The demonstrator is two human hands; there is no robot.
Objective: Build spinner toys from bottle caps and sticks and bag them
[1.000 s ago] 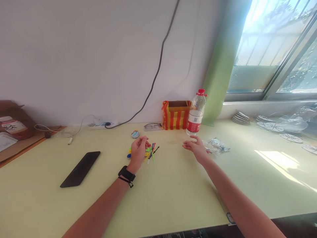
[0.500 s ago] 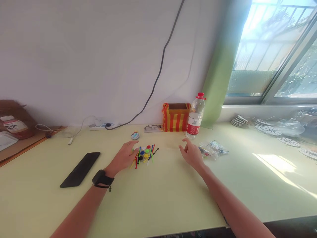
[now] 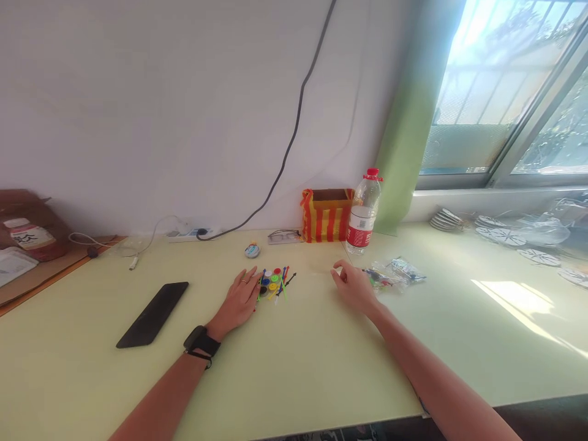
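Left hand [image 3: 236, 301] open beside six colored discs [image 3: 272, 286], right hand [image 3: 354, 288] half-curled, hold unclear, one bottle [image 3: 361, 233] behind

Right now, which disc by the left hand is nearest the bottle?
The red disc, at the group's far right corner; the others lie farther left.

Black wristwatch [image 3: 202, 340], thin dark cord bracelet [image 3: 199, 355] beside it, slim ring [image 3: 243, 281], bare forearms [image 3: 168, 389]

Sunlight [image 3: 519, 300] lies on the pale table [image 3: 298, 367] near 1 barred window [image 3: 491, 92].
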